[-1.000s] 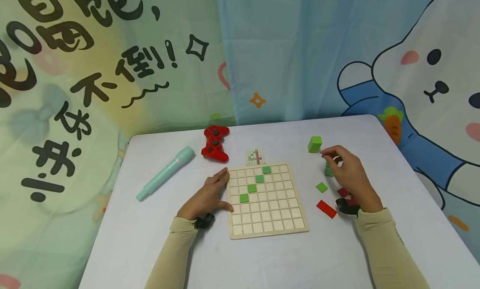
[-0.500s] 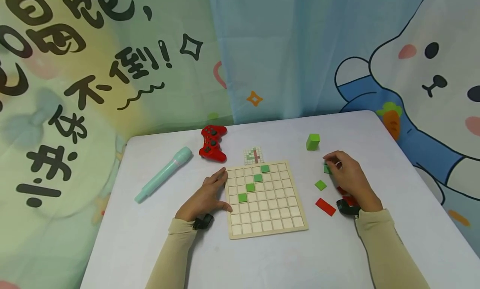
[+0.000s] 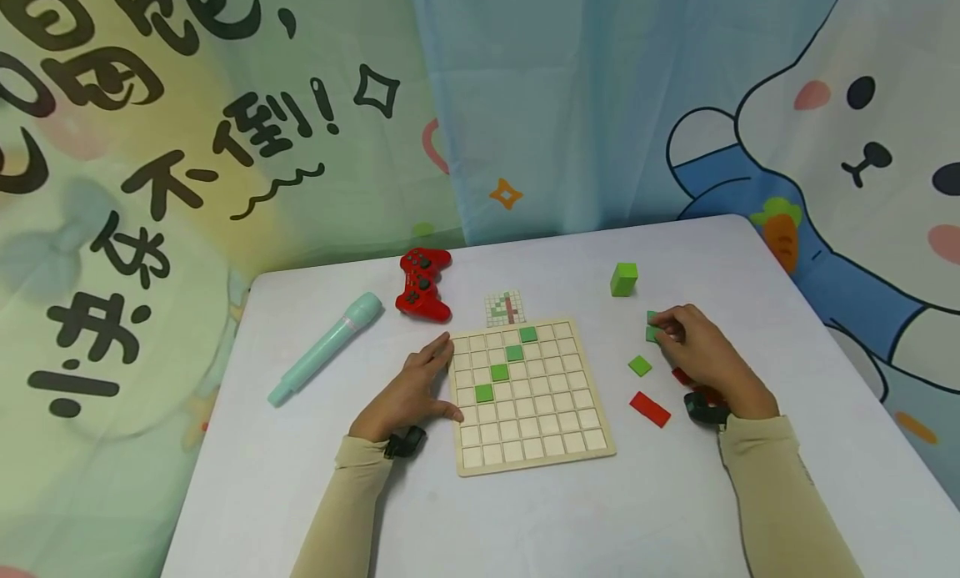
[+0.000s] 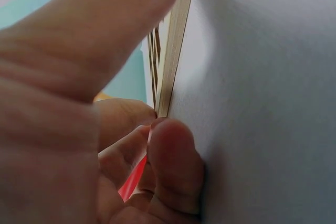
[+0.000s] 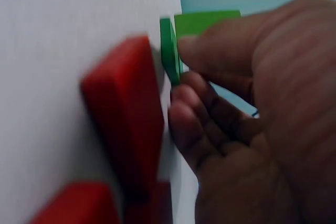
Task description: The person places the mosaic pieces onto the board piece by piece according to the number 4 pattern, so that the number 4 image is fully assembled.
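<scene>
A light wooden grid board [image 3: 536,411] lies flat with several green square tiles [image 3: 483,393] set in its cells, running diagonally. Along its left edge my left hand [image 3: 408,399] rests with thumb and fingers spread, touching the rim; the left wrist view shows the fingers against the board's side [image 4: 176,51]. Right of the board, my right hand [image 3: 693,344] pinches at a green tile [image 5: 168,51] between thumb and fingertips, low over the table. Red blocks [image 5: 128,108] lie under and beside that hand, partly hidden by it in the head view.
A small printed grid card [image 3: 503,309] touches the board's far side. Around it are a red game controller [image 3: 423,286], a mint-green tube [image 3: 326,349] and an upright green block [image 3: 623,279]. A green tile [image 3: 640,365] and a red rectangular piece [image 3: 650,409] lie right of the board.
My right hand has moved slightly toward me, from above the green pieces down to them, its fingertips closing at a green tile. My left hand stays at the board's edge.
</scene>
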The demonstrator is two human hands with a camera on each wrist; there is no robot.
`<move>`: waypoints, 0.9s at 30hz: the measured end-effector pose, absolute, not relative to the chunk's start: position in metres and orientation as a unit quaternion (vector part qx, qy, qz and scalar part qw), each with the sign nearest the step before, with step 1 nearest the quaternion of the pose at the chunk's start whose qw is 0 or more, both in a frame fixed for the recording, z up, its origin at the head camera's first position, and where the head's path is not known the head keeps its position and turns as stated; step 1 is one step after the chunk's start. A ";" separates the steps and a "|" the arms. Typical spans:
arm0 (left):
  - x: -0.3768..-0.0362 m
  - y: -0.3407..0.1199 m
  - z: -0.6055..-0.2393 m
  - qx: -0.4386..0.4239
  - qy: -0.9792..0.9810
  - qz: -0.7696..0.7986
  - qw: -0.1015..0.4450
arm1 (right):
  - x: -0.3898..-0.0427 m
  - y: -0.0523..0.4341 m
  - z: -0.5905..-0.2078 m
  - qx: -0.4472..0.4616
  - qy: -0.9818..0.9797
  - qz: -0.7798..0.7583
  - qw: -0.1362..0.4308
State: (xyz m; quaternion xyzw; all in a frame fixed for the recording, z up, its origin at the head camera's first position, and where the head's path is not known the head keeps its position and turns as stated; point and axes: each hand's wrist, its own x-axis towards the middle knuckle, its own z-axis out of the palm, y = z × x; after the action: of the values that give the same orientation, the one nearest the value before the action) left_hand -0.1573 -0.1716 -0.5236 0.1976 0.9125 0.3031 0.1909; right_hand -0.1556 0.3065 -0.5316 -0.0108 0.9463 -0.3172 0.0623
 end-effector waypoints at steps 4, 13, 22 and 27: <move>-0.157 -0.171 -0.523 0.196 0.913 0.303 0.192 | -0.153 0.310 -0.528 -0.010 0.946 -0.314 0.084; -0.156 -0.172 -0.524 0.194 0.913 0.305 0.190 | -0.152 0.310 -0.529 -0.017 0.947 -0.311 0.076; -0.157 -0.172 -0.524 0.193 0.913 0.306 0.189 | -0.153 0.310 -0.529 -0.013 0.948 -0.311 0.070; -0.157 -0.172 -0.526 0.191 0.911 0.312 0.192 | -0.153 0.307 -0.527 -0.018 0.946 -0.318 0.060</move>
State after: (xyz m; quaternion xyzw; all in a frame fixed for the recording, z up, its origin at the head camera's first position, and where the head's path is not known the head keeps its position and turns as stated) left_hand -0.1572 -0.1719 -0.5257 0.1909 0.9107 0.3121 0.1918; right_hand -0.1531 0.3070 -0.5266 -0.0181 0.9459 -0.3182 0.0603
